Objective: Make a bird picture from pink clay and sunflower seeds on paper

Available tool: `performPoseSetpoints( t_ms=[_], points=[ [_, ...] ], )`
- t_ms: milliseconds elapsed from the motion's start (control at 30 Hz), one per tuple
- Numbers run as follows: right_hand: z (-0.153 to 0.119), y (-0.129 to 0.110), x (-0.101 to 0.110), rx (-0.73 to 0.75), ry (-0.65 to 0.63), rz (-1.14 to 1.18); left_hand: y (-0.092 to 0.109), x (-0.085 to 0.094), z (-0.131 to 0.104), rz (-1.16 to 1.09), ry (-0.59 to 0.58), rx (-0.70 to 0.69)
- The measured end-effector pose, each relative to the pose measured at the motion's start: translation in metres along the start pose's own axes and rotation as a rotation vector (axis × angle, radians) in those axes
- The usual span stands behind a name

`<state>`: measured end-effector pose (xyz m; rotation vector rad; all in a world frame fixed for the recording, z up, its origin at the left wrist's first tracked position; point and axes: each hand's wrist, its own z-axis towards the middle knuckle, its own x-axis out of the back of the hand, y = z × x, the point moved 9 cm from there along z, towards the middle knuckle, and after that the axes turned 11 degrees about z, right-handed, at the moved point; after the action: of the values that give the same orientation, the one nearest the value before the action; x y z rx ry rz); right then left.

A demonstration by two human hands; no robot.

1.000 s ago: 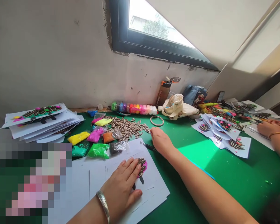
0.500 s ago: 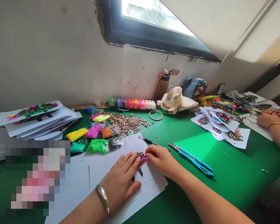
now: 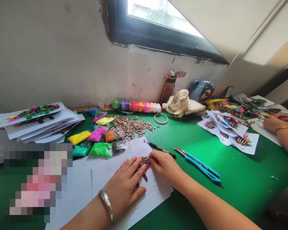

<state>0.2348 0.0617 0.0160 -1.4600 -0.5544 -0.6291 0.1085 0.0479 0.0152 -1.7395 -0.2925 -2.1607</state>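
My left hand (image 3: 124, 182), a silver bangle at its wrist, lies flat with fingers stretched over white paper (image 3: 79, 198). Its fingertips touch a cluster of striped sunflower seeds (image 3: 142, 163) set on pink clay (image 3: 148, 166), with black painted marks below. At the right edge of this cluster my right hand (image 3: 164, 166) pinches thumb and forefinger together; whatever is between them is hidden. A black pen (image 3: 158, 147) lies just beyond the right hand, partly on the paper. To its right rests a blue utility knife (image 3: 199, 166), its blade end toward the pen.
Loose sunflower seeds (image 3: 132, 126) lie behind bags of coloured clay, such as a green bag (image 3: 100, 150). Decorated sheets (image 3: 45, 126) are stacked at left, others (image 3: 230, 127) at right. A tape roll (image 3: 161, 118) and bottle (image 3: 168, 89) stand farther back. Another person's hands (image 3: 276, 124) work at far right.
My right fingertips have shifted very slightly at the seed cluster's edge, and more seeds show between my hands. My left hand stays flat in place. The view has shifted slightly.
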Motion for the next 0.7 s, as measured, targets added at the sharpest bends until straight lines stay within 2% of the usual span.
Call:
performPoseSetpoints(
  t_ms=[233, 400, 500, 700],
  points=[
    [-0.001, 0.000, -0.009, 0.023, -0.042, -0.029, -0.001, 0.001, 0.000, -0.041, 0.025, 0.012],
    [-0.002, 0.004, 0.005, -0.031, 0.012, 0.015, -0.002, 0.002, 0.000, -0.044, 0.029, 0.017],
    [-0.006, 0.004, 0.013, 0.001, 0.052, -0.001, -0.002, 0.001, 0.000, -0.043, 0.026, 0.016],
    [-0.007, 0.005, 0.005, 0.022, 0.014, -0.053, -0.002, 0.000, 0.000, -0.052, 0.006, 0.022]
  ],
)
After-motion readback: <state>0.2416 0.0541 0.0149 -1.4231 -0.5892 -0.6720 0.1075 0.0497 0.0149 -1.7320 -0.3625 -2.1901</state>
